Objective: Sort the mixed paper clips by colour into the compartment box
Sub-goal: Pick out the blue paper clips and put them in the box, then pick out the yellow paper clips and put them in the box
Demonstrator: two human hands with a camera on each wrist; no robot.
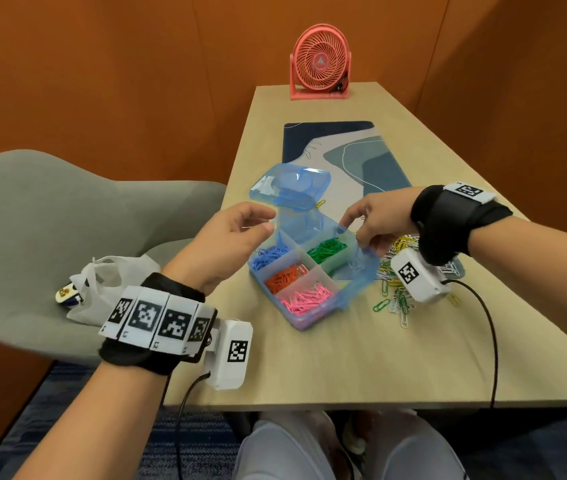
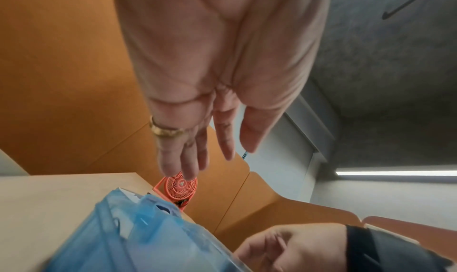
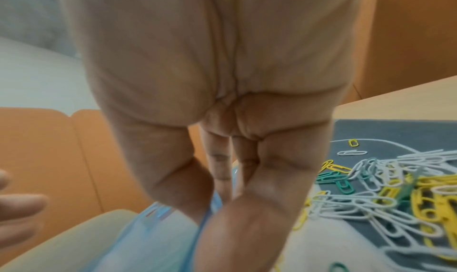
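The right hand (image 1: 377,221) is pinching, it seems, the compartment box (image 1: 304,268) rim to steady it; the left hand (image 1: 231,237) is hovering relaxed, holding nothing, left of it

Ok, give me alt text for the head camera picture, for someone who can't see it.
A person's right hand grips the rim of a blue compartment box holding blue, green, orange and pink paper clips, while the left hand hovers open beside it. Unsorted clips lie to its right on a wooden table.
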